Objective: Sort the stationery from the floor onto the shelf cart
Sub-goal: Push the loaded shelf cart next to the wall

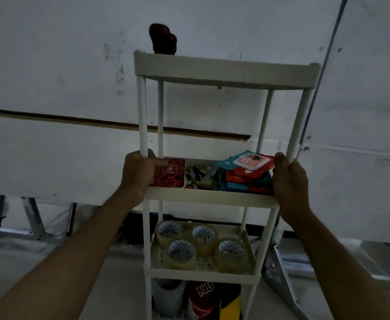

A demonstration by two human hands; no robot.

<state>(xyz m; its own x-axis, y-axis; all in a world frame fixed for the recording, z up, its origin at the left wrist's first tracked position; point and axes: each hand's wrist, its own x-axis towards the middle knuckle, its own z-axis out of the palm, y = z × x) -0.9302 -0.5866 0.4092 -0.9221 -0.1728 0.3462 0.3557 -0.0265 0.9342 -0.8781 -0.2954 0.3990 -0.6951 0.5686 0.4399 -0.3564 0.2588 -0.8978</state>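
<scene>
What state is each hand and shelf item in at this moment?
left hand: closed around the cart's front-left post
right hand: closed around the front-right post
shelf cart: upright
tape rolls: four, lying flat
packets: stacked
red notebook: leaning upright

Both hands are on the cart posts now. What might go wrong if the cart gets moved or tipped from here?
1. The left hand and right hand grip thin posts; the shelf cart looks tall and narrow, so a jerk may tilt it.
2. The stack of packets rises above the shelf's edge and might slide off.
3. The four tape rolls lie loose and may shift.
</scene>
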